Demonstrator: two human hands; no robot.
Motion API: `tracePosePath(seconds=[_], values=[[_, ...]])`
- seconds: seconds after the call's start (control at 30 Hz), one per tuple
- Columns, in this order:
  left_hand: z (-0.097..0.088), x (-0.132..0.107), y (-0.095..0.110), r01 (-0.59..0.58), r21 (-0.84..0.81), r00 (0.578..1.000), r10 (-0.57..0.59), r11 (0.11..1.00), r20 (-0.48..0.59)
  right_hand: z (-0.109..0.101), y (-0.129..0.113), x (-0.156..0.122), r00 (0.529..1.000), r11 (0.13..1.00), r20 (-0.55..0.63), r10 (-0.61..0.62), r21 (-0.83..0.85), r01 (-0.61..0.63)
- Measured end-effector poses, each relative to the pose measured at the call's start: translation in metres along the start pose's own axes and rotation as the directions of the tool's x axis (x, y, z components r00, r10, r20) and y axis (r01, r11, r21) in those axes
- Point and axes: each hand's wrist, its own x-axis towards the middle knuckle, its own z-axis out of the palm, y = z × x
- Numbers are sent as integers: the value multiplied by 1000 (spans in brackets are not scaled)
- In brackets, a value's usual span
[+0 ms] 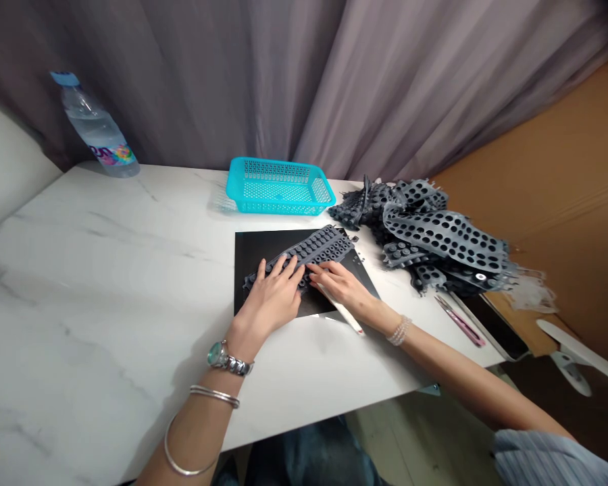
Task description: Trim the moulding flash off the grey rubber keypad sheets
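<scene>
Rubber strip (311,251) lies on black mat (256,246), long axis running 8 to 2 o'clock. Left hand (276,297) presses flat, fingers spread, on the 8 o'clock end. Right hand (342,283) fingertips touch mid-strip; white stick (345,314) sits under its palm, grip unclear.

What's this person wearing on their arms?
The left hand has a silver watch with a teal dial at its wrist and two thin silver bangles up the forearm. The right hand has a pale beaded bracelet at its wrist and a blue-grey sleeve higher up.
</scene>
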Motion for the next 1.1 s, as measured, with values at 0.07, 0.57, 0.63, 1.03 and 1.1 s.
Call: tracePosePath(seconds=[0.07, 0.57, 0.63, 1.03, 1.1], values=[[0, 0, 0, 1, 1, 1000, -1, 1000, -1, -2, -1, 1, 1000, 1000, 13, -14, -22, 14], [9, 2, -3, 13, 17, 999, -13, 1000, -30, 1, 15, -6, 789, 837, -323, 523, 369, -404], [9, 2, -3, 13, 23, 999, -12, 1000, -30, -2, 30, -19, 560, 687, -399, 726, 455, -566], [19, 10, -15, -14, 128, 987, 34, 992, -156, -23, 46, -59, 479, 573, -318, 819, 512, -640], [21, 12, -17, -20, 135, 987, 41, 991, -155, -26, 41, -56, 516, 629, -361, 777, 472, -617]])
